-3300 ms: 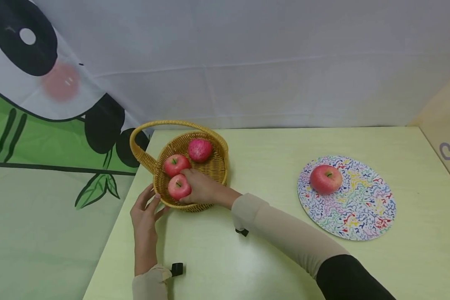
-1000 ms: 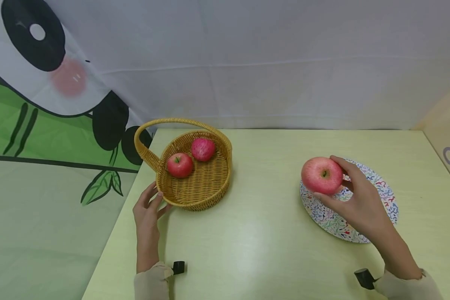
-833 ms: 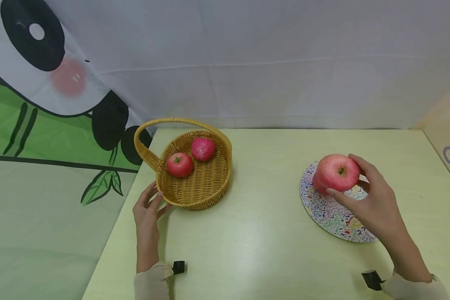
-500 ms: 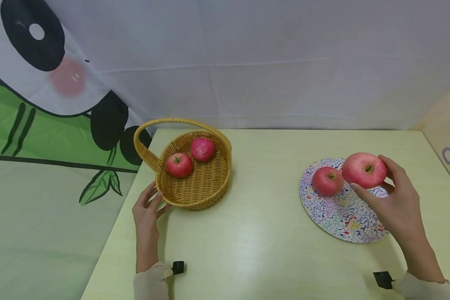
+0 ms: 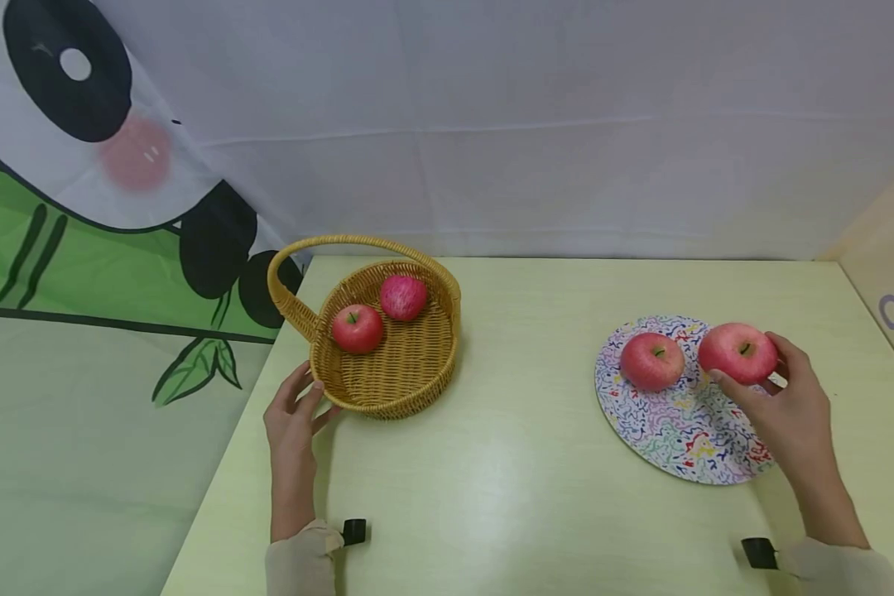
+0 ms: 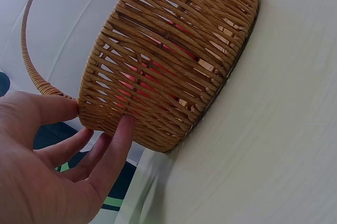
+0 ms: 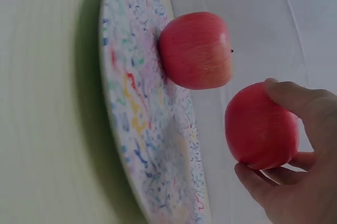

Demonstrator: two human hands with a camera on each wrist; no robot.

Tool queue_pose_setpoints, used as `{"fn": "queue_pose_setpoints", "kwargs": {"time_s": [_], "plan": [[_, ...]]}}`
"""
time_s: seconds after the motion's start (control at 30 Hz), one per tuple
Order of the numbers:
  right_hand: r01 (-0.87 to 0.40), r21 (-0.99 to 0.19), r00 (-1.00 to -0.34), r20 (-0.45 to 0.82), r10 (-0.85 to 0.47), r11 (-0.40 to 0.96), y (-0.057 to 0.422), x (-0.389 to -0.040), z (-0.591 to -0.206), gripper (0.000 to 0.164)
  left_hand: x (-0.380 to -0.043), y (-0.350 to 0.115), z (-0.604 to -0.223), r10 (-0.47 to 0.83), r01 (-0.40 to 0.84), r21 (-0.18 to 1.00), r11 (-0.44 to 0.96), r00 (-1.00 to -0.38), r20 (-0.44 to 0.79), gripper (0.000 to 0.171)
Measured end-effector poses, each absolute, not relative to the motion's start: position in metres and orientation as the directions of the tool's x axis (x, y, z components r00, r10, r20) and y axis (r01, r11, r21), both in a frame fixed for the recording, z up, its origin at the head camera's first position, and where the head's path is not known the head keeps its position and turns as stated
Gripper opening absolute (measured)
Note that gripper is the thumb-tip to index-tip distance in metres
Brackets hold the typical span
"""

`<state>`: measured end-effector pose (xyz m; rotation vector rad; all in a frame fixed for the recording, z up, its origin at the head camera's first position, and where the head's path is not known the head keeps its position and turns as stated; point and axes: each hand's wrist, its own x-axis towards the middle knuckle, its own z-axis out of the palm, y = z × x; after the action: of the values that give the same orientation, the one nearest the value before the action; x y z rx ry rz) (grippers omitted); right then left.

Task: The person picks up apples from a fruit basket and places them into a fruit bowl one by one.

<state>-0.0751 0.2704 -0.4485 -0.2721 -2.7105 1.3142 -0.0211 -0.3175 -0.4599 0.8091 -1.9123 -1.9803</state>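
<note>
My right hand [image 5: 797, 406] grips a red apple [image 5: 733, 352] between thumb and fingers over the right part of a round, colourfully squiggled plate [image 5: 648, 426]. In the right wrist view a gap shows between this held apple [image 7: 260, 126] and the plate [image 7: 118, 84]. Another apple [image 5: 651, 362] sits on the plate's left part. At the left, my left hand [image 5: 290, 422] touches the near left side of a wicker basket [image 5: 410, 377]. In the left wrist view its fingertips rest on the woven wall [image 6: 163, 50], fingers relaxed.
Inside the basket lie a red apple [image 5: 357, 329] and a darker pink-red fruit [image 5: 403, 297]. The basket's tall handle [image 5: 358, 240] arches above it. A pale table [image 5: 507, 463] bears everything; a white cloth [image 5: 529, 124] hangs behind it.
My right hand has taken an apple from the basket, carried it right past the apple on the plate, and lowered it over the plate's right part. The left hand stays at the basket.
</note>
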Motion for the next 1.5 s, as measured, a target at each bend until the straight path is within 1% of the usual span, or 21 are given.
{"fn": "queue_pose_setpoints", "kwargs": {"time_s": [0.2, 0.57, 0.93, 1.1, 1.33, 1.5], "plan": [[0.129, -0.77, -0.988, -0.045, 0.148, 0.625, 0.275, -0.077, -0.462, 0.097, -0.022, -0.317, -0.459, -0.557, -0.197, 0.975, -0.099, -0.801, -0.218, 0.047], [0.186, -0.735, -0.982, -0.126, 0.139, 0.652, 0.276, -0.08, -0.467, 0.1, -0.023, -0.317, -0.458, -0.559, -0.205, 0.974, -0.094, -0.799, -0.222, 0.047], [0.154, -0.71, -0.988, -0.117, 0.1, 0.687, 0.278, -0.083, -0.469, 0.098, -0.023, -0.318, -0.459, -0.555, -0.202, 0.975, -0.093, -0.803, -0.219, 0.049], [0.145, -0.724, -0.989, -0.115, 0.089, 0.675, 0.279, -0.084, -0.472, 0.098, -0.023, -0.317, -0.459, -0.561, -0.199, 0.976, -0.09, -0.799, -0.215, 0.047], [0.124, -0.728, -0.992, -0.101, 0.073, 0.674, 0.279, -0.085, -0.476, 0.098, -0.022, -0.319, -0.459, -0.558, -0.213, 0.973, -0.091, -0.798, -0.227, 0.051], [0.108, -0.733, -0.994, -0.078, 0.075, 0.672, 0.278, -0.084, -0.475, 0.098, -0.022, -0.318, -0.459, -0.559, -0.203, 0.975, -0.095, -0.799, -0.221, 0.048]]}}
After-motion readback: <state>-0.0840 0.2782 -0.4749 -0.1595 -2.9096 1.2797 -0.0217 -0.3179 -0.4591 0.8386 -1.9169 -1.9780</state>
